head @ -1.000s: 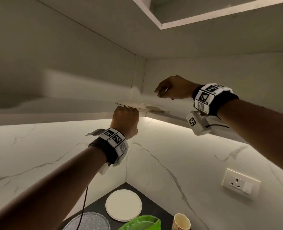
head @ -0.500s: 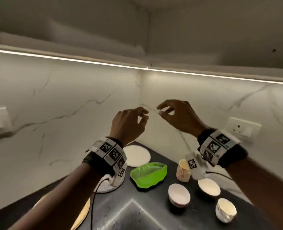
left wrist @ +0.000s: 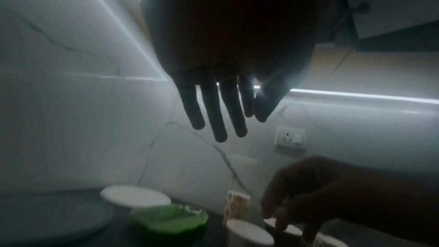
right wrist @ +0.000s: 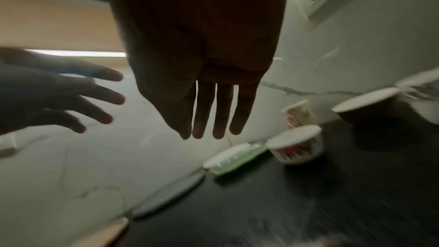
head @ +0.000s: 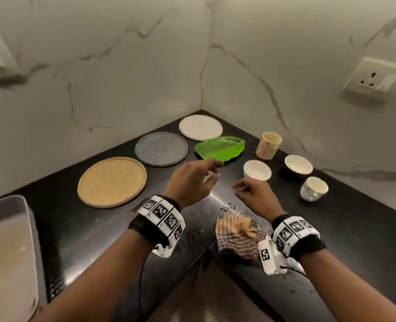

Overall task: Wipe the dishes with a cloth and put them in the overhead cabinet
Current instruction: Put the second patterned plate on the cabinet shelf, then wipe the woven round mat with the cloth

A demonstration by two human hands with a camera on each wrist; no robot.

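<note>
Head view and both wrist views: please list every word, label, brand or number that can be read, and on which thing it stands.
No words or numbers can be read in any view.
Left hand wristband: black-and-white square code markers only.
Right hand wristband: the same markers, no letters.
Tall cup: printed pattern, too blurred to read.
Small cup: dark pattern, no legible text.

**Legible markings: none as text**

Wristbands [head: 161, 212] [head: 293, 233] on both arms carry black-and-white square fiducial codes; no letters or digits resolvable. Patterned cup [head: 268, 145] bears a reddish print, unreadable. Wall socket [head: 376, 81] shows no readable label.
</note>
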